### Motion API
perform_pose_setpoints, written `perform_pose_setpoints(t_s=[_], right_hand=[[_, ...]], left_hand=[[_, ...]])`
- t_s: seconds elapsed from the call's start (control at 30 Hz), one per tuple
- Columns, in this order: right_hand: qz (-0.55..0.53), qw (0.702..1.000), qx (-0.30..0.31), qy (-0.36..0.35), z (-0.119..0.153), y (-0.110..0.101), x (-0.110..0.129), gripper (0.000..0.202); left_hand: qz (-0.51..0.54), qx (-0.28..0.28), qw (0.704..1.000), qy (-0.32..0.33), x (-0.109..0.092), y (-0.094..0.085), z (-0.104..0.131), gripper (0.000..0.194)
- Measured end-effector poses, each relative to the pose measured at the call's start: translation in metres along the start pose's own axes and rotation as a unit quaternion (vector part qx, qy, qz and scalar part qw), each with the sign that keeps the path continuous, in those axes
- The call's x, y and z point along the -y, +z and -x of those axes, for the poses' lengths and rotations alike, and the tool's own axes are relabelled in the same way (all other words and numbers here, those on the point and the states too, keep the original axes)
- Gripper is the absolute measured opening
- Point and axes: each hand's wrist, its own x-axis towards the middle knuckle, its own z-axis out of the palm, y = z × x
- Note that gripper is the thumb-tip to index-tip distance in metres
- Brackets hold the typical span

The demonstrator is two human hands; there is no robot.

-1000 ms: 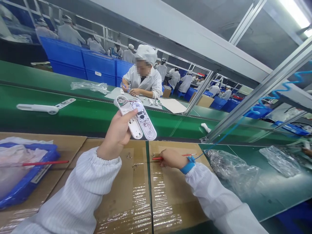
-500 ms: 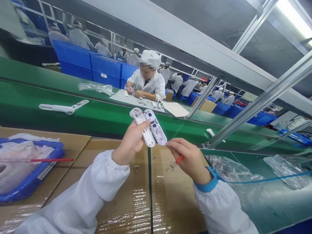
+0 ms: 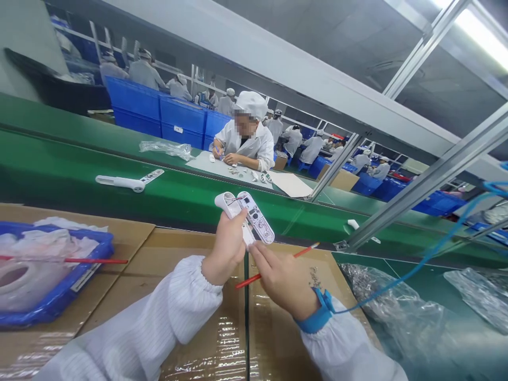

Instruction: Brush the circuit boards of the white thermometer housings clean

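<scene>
Our left hand point(image 3: 228, 248) is wrapped around the lower end of the opened white plastic handset shell point(image 3: 245, 217), tilting it up so the little circuit board and red wires face us. Our right hand point(image 3: 280, 278) pinches a thin red stick tool point(image 3: 273, 262) across the fingers while the forefinger reaches to the shell's bottom edge, probably to steady it. Both float above the taped brown cardboard tabletop point(image 3: 222, 338), where small metal screws point(image 3: 315, 276) lie scattered close by for easy picking. Left sits a blue plastic tray point(image 3: 75, 280); beyond runs the green conveyor belt point(image 3: 79, 169) carrying a long white handset part point(image 3: 121, 182).
</scene>
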Motion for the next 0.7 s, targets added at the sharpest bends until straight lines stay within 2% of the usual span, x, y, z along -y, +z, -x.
perform_pose_setpoints(t_s=[0.07,0.13,0.2,0.3,0.4,0.47,0.57,0.7], right_hand=[[-0.057,0.997,0.031,0.030,0.000,0.001,0.004,0.048],[-0.145,0.987,0.033,0.062,-0.001,-0.006,0.003,0.048],[-0.205,0.974,-0.016,0.093,-0.002,-0.017,-0.002,0.040],[-0.218,0.961,-0.105,0.135,-0.002,-0.036,-0.010,0.029],[-0.211,0.955,-0.141,0.151,0.001,-0.042,-0.016,0.023],[-0.203,0.957,-0.145,0.146,0.004,-0.038,-0.021,0.023],[-0.185,0.965,-0.133,0.129,0.011,-0.031,-0.029,0.024],[-0.163,0.971,-0.122,0.123,0.019,-0.030,-0.041,0.025]], left_hand=[[-0.011,-0.029,1.000,0.004,0.004,-0.002,-0.008,0.018],[-0.023,-0.042,0.999,0.012,0.009,-0.002,-0.025,0.015],[-0.043,-0.053,0.997,0.023,0.015,0.000,-0.052,0.015],[-0.105,-0.090,0.990,0.027,0.022,0.005,-0.103,0.019],[-0.182,-0.117,0.976,0.013,0.020,0.002,-0.146,0.026],[-0.227,-0.121,0.966,0.017,0.013,-0.005,-0.165,0.029],[-0.274,-0.104,0.955,0.044,-0.007,-0.019,-0.176,0.031],[-0.293,-0.025,0.948,0.122,-0.040,-0.033,-0.174,0.035]])
